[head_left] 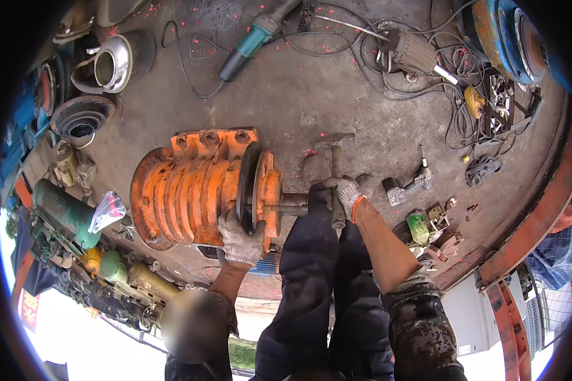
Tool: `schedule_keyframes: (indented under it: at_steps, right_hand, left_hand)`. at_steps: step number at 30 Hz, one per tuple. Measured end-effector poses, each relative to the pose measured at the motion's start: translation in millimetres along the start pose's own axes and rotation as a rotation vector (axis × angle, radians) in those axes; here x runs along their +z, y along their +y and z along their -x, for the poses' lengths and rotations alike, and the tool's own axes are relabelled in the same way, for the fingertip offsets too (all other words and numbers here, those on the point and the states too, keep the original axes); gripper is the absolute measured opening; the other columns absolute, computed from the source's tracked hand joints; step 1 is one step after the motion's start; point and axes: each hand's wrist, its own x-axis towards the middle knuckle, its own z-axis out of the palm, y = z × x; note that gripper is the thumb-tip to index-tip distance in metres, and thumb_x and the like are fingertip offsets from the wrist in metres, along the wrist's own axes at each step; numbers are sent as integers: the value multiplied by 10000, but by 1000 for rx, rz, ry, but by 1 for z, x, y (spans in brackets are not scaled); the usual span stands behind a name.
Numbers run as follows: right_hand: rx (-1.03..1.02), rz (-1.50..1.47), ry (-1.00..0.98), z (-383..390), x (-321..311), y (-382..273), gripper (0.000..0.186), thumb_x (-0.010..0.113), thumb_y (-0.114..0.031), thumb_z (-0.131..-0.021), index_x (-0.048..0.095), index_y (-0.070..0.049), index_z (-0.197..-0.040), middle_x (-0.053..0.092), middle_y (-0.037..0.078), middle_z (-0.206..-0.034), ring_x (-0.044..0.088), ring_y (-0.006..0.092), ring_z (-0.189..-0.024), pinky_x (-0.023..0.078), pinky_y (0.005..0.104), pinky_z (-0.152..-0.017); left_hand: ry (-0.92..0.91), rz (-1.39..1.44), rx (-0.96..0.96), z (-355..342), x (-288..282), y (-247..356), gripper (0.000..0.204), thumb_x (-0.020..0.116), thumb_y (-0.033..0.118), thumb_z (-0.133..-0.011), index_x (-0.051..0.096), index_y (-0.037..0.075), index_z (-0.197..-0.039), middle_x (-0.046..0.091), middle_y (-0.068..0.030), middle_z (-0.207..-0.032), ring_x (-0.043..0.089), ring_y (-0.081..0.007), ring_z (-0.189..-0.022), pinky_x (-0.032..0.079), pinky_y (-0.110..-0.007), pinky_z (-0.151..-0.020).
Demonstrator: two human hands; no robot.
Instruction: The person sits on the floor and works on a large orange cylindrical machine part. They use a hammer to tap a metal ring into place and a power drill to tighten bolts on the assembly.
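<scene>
An orange ribbed motor housing (187,190) lies on its side on the floor at centre left. A round orange end cover (270,190) stands at its right end, with a dark gap between the two. From the cover a metal shaft (293,204) points right, toward my legs. My left hand (241,241), in a whitish work glove, grips the lower edge of the cover, its fingers at the gap. Gloved as well, my right hand (347,192) is closed round the handle of a hammer (337,166). The hammer's head is at the far end, near my shoes.
A green angle grinder (251,47) and tangled cables lie at the back. Right of me are a cordless power tool (410,184), a green bottle (418,227) and a dark rag (483,170). Metal funnel-like parts (113,63) and a green cylinder (63,209) stand left.
</scene>
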Motion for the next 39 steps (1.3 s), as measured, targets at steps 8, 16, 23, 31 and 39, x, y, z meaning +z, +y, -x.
schedule_keyframes:
  at_steps: [8, 16, 23, 31, 39]
  right_hand:
    - [194, -627, -304, 3, -4, 11, 168, 706, -155, -1009, 576, -57, -969, 593, 47, -749, 597, 148, -576, 542, 282, -500]
    - [172, -411, -308, 8, 57, -2, 140, 690, -157, -996, 590, -77, -941, 626, 78, -700, 637, 200, -565, 566, 321, -507]
    - [243, -317, -136, -18, 75, -9, 177, 698, -206, -997, 599, -80, -921, 619, 76, -673, 605, 218, -495, 547, 337, -448]
    - [281, -406, 97, -21, 47, -22, 181, 639, -246, -1038, 562, -86, -1002, 600, 68, -717, 621, 206, -547, 553, 346, -456]
    - [276, -345, -327, 3, 86, -14, 207, 585, -146, -1048, 640, -92, -1240, 624, 24, -752, 663, 194, -580, 633, 340, -545]
  left_hand:
    - [27, -59, -10, 2, 3, -5, 796, 872, 123, -802, 451, -60, -1453, 469, -266, -1378, 547, -438, -1263, 468, -506, -1101]
    - [29, 1, -52, -1, -2, 6, 765, 886, 200, -792, 494, -26, -1408, 493, -288, -1328, 498, -495, -1262, 450, -574, -1087]
    - [-16, -111, -58, 0, -2, 9, 849, 905, 236, -766, 456, -8, -1444, 487, -298, -1345, 490, -505, -1256, 460, -609, -1062]
    - [-3, -43, -16, 1, 1, 2, 903, 900, 246, -772, 442, 4, -1512, 478, -295, -1355, 460, -506, -1264, 442, -620, -1057]
    - [-10, -53, -29, 0, 2, -1, 872, 891, 268, -779, 468, -2, -1492, 483, -289, -1346, 463, -499, -1249, 436, -613, -1060]
